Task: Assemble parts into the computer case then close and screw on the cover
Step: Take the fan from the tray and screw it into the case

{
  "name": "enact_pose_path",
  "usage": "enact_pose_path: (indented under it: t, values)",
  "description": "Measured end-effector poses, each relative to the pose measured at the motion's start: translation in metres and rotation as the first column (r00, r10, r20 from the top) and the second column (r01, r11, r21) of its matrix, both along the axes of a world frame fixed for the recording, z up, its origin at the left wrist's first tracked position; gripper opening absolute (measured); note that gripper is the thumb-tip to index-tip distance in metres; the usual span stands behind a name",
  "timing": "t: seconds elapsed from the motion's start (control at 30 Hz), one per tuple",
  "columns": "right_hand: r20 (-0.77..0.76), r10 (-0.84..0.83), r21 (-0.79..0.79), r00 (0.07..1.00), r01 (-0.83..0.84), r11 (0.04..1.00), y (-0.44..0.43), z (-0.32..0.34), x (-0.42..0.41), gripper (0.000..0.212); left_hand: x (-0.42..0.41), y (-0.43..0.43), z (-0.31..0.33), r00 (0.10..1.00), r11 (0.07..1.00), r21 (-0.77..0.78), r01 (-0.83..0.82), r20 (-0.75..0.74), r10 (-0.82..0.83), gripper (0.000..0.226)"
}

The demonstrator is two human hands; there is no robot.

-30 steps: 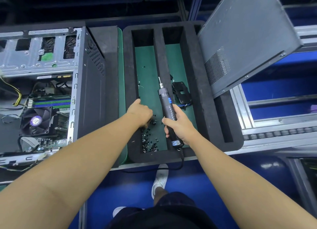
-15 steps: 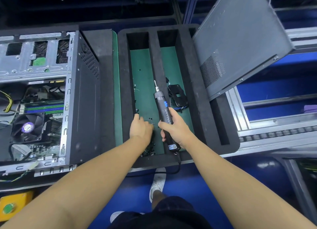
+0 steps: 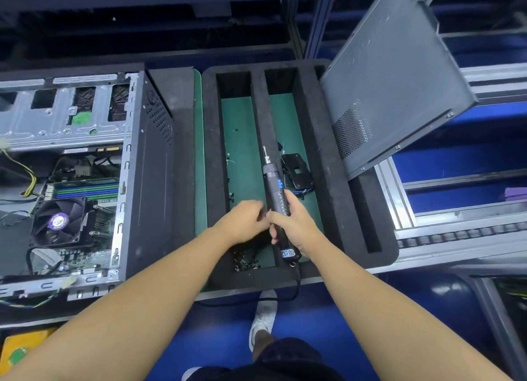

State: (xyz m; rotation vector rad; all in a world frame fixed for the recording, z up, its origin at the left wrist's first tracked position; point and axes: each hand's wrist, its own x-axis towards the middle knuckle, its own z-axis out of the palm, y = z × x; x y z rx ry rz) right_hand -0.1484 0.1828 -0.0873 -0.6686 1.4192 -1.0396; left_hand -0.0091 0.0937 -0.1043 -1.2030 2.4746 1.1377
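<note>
1. A black foam tray (image 3: 211,152) with green-floored slots stood above a blue floor (image 3: 370,323).
2. The open computer case (image 3: 148,181) lay left of it; the cover (image 3: 393,81) leaned at the tray's right.
3. The right hand (image 3: 293,226) gripped the electric screwdriver (image 3: 275,192), bit pointing away.
4. The left hand (image 3: 242,224), fingers curled and blurred, hovered above loose screws (image 3: 246,262); whether it pinched one could not be told.

On my screen the cover (image 3: 393,75) reads as matt grey sheet metal with a finely perforated patch. The computer case (image 3: 154,164) has a matt black painted shell, and its inner frame (image 3: 34,129) is bare silvery metal. The tray (image 3: 328,198) looks like coarse black foam over a smooth green mat (image 3: 242,152). The screwdriver (image 3: 273,187) is dark, slightly glossy plastic. The floor (image 3: 413,309) shines blue.
</note>
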Motion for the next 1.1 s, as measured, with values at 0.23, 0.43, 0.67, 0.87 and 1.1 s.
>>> enact_pose_path:
  t: [0.23,0.43,0.67,0.87,1.1]
  values:
    - [-0.024,0.012,0.021,1.000,-0.012,1.000,0.000,-0.005,0.001,0.039,0.014,0.003,0.014,0.575,0.336,0.894,-0.298,-0.113,0.811,0.022]
    - [-0.067,0.056,0.014,0.996,-0.055,0.998,0.000,-0.003,0.001,0.036,0.025,0.008,0.015,0.372,0.160,0.958,-0.237,-0.063,0.926,0.031]
    - [-0.086,0.058,0.016,0.995,-0.057,0.998,0.000,-0.001,0.003,0.042,0.031,0.013,0.014,0.299,0.150,0.964,-0.218,-0.080,0.951,0.026]
    - [-0.107,0.054,0.046,0.993,-0.049,0.998,0.003,0.004,0.007,0.048,0.033,0.018,0.028,0.184,0.171,0.954,-0.246,-0.127,0.975,0.022]
    - [-0.132,0.089,0.011,0.987,-0.088,0.996,0.020,0.032,0.019,0.043,0.026,0.018,0.069,-0.005,0.151,0.949,-0.275,-0.159,0.987,0.009]
